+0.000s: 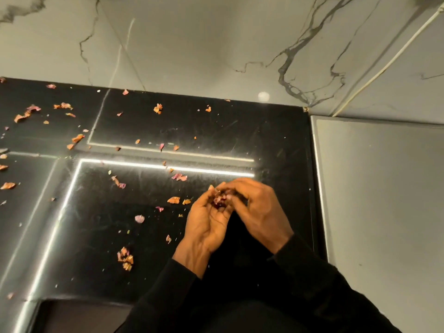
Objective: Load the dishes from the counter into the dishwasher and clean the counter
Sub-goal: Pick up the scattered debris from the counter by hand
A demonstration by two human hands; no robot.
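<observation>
A glossy black counter (216,131) is strewn with several dry orange and pink peel scraps (125,258). My left hand (206,224) is cupped palm up above the counter and holds a small heap of gathered scraps (219,200). My right hand (257,207) lies right beside it, its curled fingertips meeting the heap in the left palm. Whether the right fingers pinch a scrap is hard to see. No dishes or dishwasher are in view.
More scraps lie at the counter's left (24,116) and back (157,108). A marbled grey wall (216,44) rises behind. A grey metal surface (384,188) adjoins the counter on the right. The counter's front edge (72,301) runs at lower left.
</observation>
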